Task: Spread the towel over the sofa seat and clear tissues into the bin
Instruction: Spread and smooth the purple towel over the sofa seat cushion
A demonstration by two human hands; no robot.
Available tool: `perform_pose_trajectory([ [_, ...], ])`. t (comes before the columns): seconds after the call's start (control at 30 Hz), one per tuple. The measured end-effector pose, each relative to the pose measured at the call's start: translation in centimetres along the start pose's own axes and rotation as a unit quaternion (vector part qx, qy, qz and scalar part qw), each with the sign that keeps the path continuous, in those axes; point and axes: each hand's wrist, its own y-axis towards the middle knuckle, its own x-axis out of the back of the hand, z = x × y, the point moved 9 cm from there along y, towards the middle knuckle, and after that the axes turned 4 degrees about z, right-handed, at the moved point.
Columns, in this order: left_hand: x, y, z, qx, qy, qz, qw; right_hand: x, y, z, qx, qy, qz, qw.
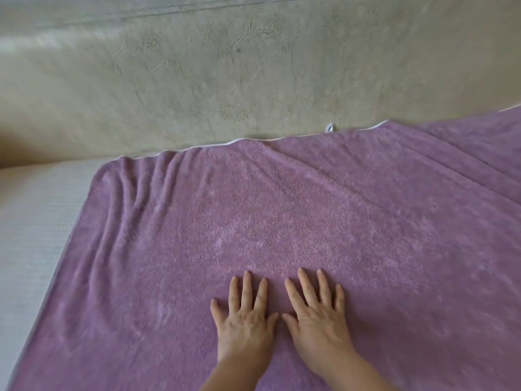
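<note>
From the head camera, the mauve, fluffy terry towel (282, 221) lies across the pale woven sofa seat (31, 215), its white-piped far edge running along the foot of the beige, worn plush backrest (225, 74). Both hands lie flat on it near the front, side by side with thumbs almost touching: the left hand (245, 320) and the right hand (315, 317) have fingers straight and slightly fanned, gripping nothing, palms pressed to the cloth. This placing looks meant for smoothing, the flat palms ready to push slack outward from the middle.

Around them, the towel's left part is gathered into several long folds running from the far corner toward the front, and a diagonal crease crosses the right side. A strip of bare seat shows left of the towel. A small white loop or tag (329, 127) sticks up at the far edge. The folds are the likely remaining work. No tissues or bin are in view.
</note>
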Motion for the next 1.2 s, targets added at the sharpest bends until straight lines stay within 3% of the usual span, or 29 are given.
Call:
perform_pose_trajectory([
  [0.27,5.1,8.6,1.6,0.013,-0.017,-0.04,0.999,2.0,9.7,0.8,0.03,-0.002,0.011,0.999],
  [0.8,15.5,28.4,3.0,0.039,-0.013,-0.125,0.991,9.0,32.1,1.7,0.053,-0.011,-0.099,0.994],
  [0.97,17.7,33.3,3.3,0.02,0.005,-0.133,0.991,10.9,36.4,2.0,0.053,-0.027,-0.128,0.99],
  [1.2,20.1,31.8,6.9,-0.06,-0.054,-0.174,0.981,11.1,36.3,1.4,0.036,-0.046,-0.103,0.993],
])
